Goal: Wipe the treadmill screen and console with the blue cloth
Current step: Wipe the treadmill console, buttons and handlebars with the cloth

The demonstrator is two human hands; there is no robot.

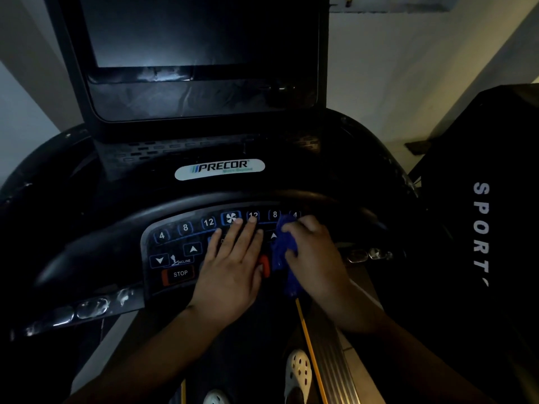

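The treadmill [87, 199] fills the view, dim and black, with a second dark machine [481, 228] close on the right. Its screen [198, 30] stands dark at the top, with smears showing along the lower bezel. Below the logo plate [220, 169] sits the console [175, 246], a curved keypad of numbered keys, arrows and a STOP key [178, 274].

The left hand [230, 272] lies flat and open on the middle of the keypad, gripping nothing, fingers spread toward the fan key [231, 218]. The right hand [312, 258] presses the cloth [281, 252] onto the right side of the keypad; its grip is closed over the bunched blue fabric, which trails down past the keypad's lower edge.

The step in hand looks like wiping the keypad. It would go better with the cloth spread flatter under the palm, worked in overlapping passes across the keys, and the left hand lifted clear so the middle gets covered too. The smeared bezel likely still needs attention.
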